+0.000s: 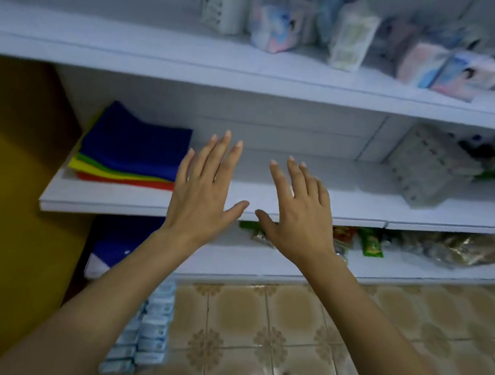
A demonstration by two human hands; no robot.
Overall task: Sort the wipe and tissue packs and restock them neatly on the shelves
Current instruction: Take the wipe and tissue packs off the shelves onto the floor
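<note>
My left hand point(204, 191) and my right hand point(298, 211) are stretched out side by side, palms down, fingers spread, over the front of the middle shelf point(271, 187). Neither holds anything. Several tissue packs point(347, 40) stand in a loose, uneven group on the top shelf point(132, 46), toward the right. A grey wrapped multipack point(425, 166) lies tilted on the middle shelf at the right. On the floor, partly hidden under my left forearm, several light-blue wipe packs point(148, 331) lie in rows.
A stack of folded coloured cloths point(131, 150) sits at the left end of the middle shelf. Snack packets point(368, 241) lie on the bottom shelf. A yellow wall point(4, 186) stands at the left. The floor point(347, 326) is tiled.
</note>
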